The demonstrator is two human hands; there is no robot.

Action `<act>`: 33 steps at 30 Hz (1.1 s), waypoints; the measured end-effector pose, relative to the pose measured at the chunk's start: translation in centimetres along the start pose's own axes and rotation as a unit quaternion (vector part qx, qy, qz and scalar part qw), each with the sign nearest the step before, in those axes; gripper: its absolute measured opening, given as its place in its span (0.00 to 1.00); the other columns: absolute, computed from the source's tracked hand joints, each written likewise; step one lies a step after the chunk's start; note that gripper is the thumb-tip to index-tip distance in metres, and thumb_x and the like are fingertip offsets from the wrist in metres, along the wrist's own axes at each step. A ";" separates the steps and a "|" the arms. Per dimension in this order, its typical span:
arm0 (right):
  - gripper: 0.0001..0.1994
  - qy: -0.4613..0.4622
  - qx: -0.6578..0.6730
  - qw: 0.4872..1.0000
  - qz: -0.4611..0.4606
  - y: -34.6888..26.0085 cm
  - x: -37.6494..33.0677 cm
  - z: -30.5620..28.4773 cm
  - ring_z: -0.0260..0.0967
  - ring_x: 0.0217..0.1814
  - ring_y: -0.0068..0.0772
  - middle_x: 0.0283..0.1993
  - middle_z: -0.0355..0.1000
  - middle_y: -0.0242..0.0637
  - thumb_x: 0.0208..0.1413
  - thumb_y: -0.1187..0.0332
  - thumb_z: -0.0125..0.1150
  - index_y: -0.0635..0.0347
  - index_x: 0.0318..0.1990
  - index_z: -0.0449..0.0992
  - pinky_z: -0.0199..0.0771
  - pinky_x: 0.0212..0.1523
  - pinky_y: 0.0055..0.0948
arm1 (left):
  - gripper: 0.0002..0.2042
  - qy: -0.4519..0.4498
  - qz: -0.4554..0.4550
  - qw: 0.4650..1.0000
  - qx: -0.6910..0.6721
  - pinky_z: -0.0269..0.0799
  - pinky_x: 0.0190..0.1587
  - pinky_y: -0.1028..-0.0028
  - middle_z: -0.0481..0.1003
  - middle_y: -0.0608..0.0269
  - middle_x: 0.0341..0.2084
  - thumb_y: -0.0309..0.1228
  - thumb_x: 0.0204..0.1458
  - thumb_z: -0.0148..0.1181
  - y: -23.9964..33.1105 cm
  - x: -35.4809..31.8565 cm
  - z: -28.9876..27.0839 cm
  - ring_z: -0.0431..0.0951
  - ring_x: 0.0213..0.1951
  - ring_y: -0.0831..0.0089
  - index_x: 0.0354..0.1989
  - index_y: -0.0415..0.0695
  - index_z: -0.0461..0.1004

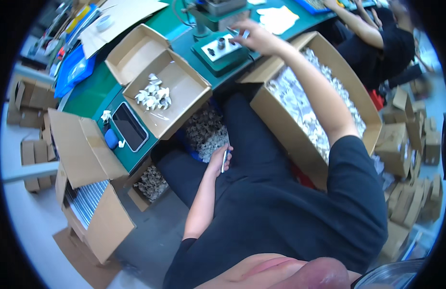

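Note:
My left hand rests over my lap, its fingers closed around a slim silver rod that points away from me. My right hand is raised over the green bench at a small press. Its thumb and forefinger are bent toward each other around a small greyish piece, too small to make out. Just below those fingers is a pale metal plate with a short metal cylinder standing on it. A small black part lies on the plate beside the cylinder.
An open cardboard box with white pieces sits left of the press, near a phone. At right stands a large carton of small parts. Silver tubes fill a lower-left carton. Another person works at far right.

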State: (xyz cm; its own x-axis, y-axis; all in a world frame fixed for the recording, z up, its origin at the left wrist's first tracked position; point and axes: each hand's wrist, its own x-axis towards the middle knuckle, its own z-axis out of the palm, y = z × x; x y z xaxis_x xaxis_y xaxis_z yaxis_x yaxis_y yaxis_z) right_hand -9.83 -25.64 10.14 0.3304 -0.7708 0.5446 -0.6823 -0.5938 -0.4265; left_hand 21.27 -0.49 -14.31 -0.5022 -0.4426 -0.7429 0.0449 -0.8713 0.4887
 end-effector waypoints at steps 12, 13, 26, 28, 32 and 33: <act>0.13 0.151 -0.024 0.935 0.319 2.8 -20.0 -2.3 0.77 0.37 0.33 0.37 0.79 0.38 0.60 0.63 0.63 0.60 0.47 0.82 0.78 0.42 0.34 | 0.17 0.033 -0.027 0.999 0.022 0.54 0.14 0.78 0.68 0.70 0.20 0.51 0.68 0.52 0.1 0.7 0.2 0.61 0.13 0.82 0.46 0.48 0.71; 0.12 0.130 -0.029 0.930 0.344 2.8 -20.4 -1.8 0.78 0.40 0.38 0.39 0.80 0.41 0.58 0.64 0.63 0.59 0.46 0.82 0.78 0.44 0.37 | 0.17 0.037 -0.027 0.999 0.021 0.54 0.14 0.78 0.68 0.70 0.20 0.50 0.68 0.52 0.2 0.7 0.4 0.61 0.13 0.82 0.46 0.48 0.71; 0.10 -0.006 -0.048 0.941 0.335 2.7 -24.2 0.6 0.78 0.47 0.51 0.43 0.80 0.46 0.54 0.68 0.69 0.62 0.39 0.78 0.77 0.51 0.40 | 0.17 0.038 -0.010 0.999 -0.007 0.55 0.13 0.79 0.68 0.70 0.20 0.50 0.69 0.49 -0.2 0.8 0.2 0.61 0.13 0.82 0.46 0.48 0.70; 0.10 0.020 -0.055 0.926 0.374 0.8 -22.9 -0.6 0.78 0.48 0.45 0.43 0.80 0.44 0.55 0.68 0.70 0.64 0.39 0.76 0.76 0.52 0.36 | 0.17 0.038 -0.007 0.999 -0.013 0.54 0.13 0.78 0.68 0.70 0.20 0.50 0.69 0.51 -0.3 0.3 -0.4 0.61 0.13 0.82 0.46 0.48 0.70; 0.11 0.192 0.006 0.894 0.405 0.9 -19.2 -4.1 0.78 0.53 0.31 0.44 0.81 0.41 0.58 0.71 0.70 0.66 0.42 0.76 0.76 0.53 0.28 | 0.16 0.025 0.004 1.000 -0.001 0.54 0.13 0.78 0.68 0.70 0.20 0.49 0.68 0.51 -0.1 0.4 -0.9 0.61 0.13 0.81 0.46 0.48 0.70; 0.11 0.223 0.043 0.905 0.359 0.1 -16.6 -5.0 0.78 0.52 0.29 0.44 0.81 0.41 0.58 0.72 0.70 0.67 0.44 0.77 0.76 0.53 0.27 | 0.16 0.021 0.007 1.000 0.006 0.55 0.13 0.77 0.68 0.70 0.20 0.49 0.69 0.51 -0.3 0.4 -1.0 0.61 0.13 0.81 0.46 0.48 0.69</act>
State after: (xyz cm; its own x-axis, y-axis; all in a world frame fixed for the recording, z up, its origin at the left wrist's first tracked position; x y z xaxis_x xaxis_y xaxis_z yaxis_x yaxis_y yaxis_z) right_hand -18.63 -11.71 4.67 -0.4868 -0.8069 0.3345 -0.5570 -0.0082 -0.8305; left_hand 21.89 -0.61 -15.20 -0.4647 -0.4643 -0.7540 0.0409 -0.8618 0.5055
